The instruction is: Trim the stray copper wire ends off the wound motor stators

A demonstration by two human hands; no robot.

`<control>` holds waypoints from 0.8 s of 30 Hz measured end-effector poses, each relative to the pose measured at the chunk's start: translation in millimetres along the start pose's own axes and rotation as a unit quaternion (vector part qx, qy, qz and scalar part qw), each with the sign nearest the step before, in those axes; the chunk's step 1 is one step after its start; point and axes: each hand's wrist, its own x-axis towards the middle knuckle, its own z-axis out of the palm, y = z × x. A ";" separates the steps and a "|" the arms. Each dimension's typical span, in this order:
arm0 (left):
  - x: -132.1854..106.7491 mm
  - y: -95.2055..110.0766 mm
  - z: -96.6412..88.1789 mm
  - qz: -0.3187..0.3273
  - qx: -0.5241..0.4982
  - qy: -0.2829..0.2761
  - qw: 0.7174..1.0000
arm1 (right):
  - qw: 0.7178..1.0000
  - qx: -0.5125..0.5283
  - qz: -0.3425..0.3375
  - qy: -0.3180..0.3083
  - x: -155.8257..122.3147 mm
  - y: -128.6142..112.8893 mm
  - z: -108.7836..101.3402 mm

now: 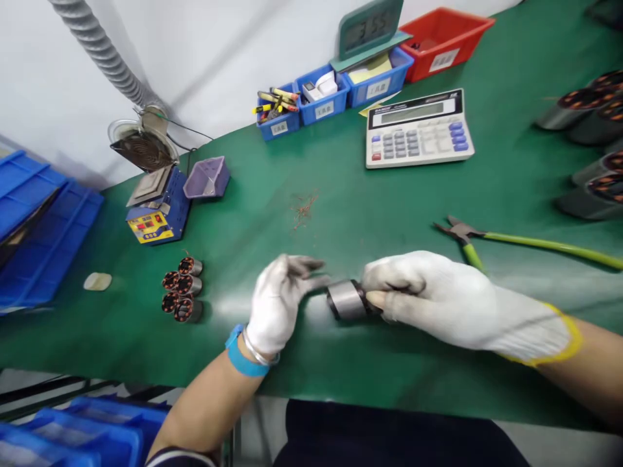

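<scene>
In a white glove, my right hand (418,295) pinches one end of a motor stator (348,300), a silver cylinder with black ends, held on its side above the green table. My left hand (285,295), also gloved, is just left of the stator with fingers stretched towards it; they are blurred, and whether they touch it I cannot tell. Several similar stators (183,285) with copper windings stand grouped on the left. Beyond my right hand lie cutting pliers (467,237) with green handles, jaws apart.
Copper wire scraps (304,209) lie mid-table. Behind are a calculator (418,130), blue bins (324,107), a red bin (448,42) and a clock (370,29). A blue soldering unit (160,207) and purple tray (208,178) stand left; more stators (596,188) stand right.
</scene>
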 end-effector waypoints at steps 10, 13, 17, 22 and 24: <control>-1.9 -13.3 2.8 0.094 0.234 -0.099 0.963 | 0.995 -0.091 0.019 0.030 -1.0 0.9 -1.9; 4.8 -15.6 1.3 0.089 0.420 -0.132 0.894 | 0.994 -0.107 0.025 0.009 3.8 6.7 6.5; 13.2 -22.9 -1.0 0.162 0.554 -0.098 0.811 | 0.987 -0.127 0.090 -0.037 10.0 14.7 8.1; 14.1 -19.0 -7.2 0.158 0.557 -0.061 0.813 | 0.969 -0.170 0.176 0.024 0.4 29.9 -23.3; 12.6 -14.4 -7.5 0.130 0.550 -0.047 0.824 | 0.956 -0.208 0.145 0.150 -5.3 29.0 -32.6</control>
